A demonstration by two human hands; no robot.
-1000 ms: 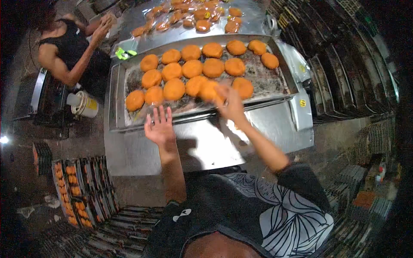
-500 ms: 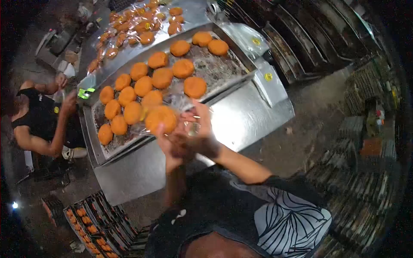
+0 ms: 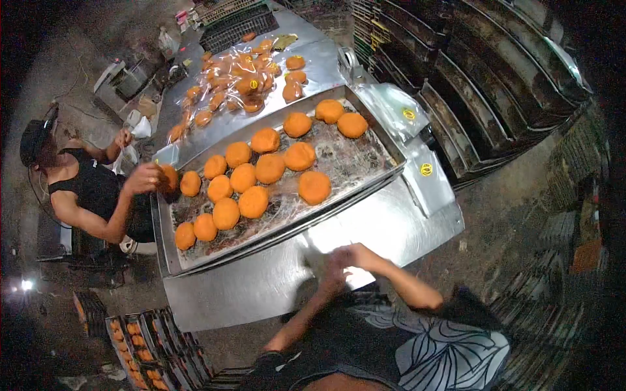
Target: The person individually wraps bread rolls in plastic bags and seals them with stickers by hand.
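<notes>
My left hand (image 3: 334, 270) and my right hand (image 3: 360, 257) are close together over the front of the metal table (image 3: 235, 296). Both are blurred, and their fingers cannot be told apart. Whether anything is between them is not visible. Just beyond them, a shallow metal tray (image 3: 306, 221) holds several round orange buns (image 3: 314, 188) in loose rows. Its scorched bottom shows at the right. At the tray's left end, a co-worker's hand (image 3: 145, 178) is on an orange bun (image 3: 167, 178).
Behind the tray lies a pile of buns in clear wrappers (image 3: 241, 81). Clear plastic bags (image 3: 425, 179) with yellow labels rest at the table's right end. Stacked dark trays (image 3: 469, 98) stand at the right, and racked trays of buns (image 3: 140, 345) at lower left. The co-worker (image 3: 85, 186) is on the left.
My hands have drawn back from the tray toward my body. The bun and clear plastic seen at them are no longer visible. The co-worker's hand has reached a bun at the tray's left end.
</notes>
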